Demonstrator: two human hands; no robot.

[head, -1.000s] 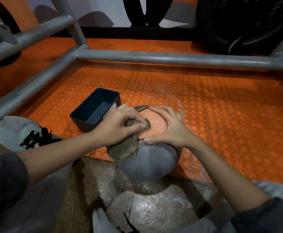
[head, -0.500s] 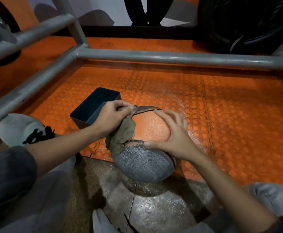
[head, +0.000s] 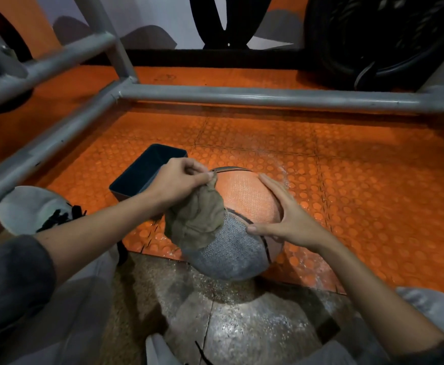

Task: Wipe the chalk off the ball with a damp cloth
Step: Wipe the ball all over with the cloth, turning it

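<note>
Chalk greys the near panel of the round orange pebbled ball [head: 247, 196], which sits on the floor between the two hands, where the orange studded floor tiles [head: 347, 193] meet a patch of speckled grey stone floor [head: 242, 325]. The left hand [head: 176, 183] pinches the top edge of a crumpled olive-brown cloth [head: 197, 217] between thumb and curled fingers; the cloth hangs down from the pinch and drapes over the ball's left side, hiding part of the grey panel. The right hand [head: 281, 217] lies flat against the ball's right side, fingers straight and thumb spread across a black seam. Just beyond the left hand, touching or nearly touching the ball, stands a dark blue rectangular plastic bin [head: 147, 175], its rim partly hidden by the knuckles. A white shoe with black laces [head: 31, 206] rests outside the left forearm. Past both hands runs a grey metal tube frame [head: 242, 97], with a black tyre [head: 373, 35] behind it.
</note>
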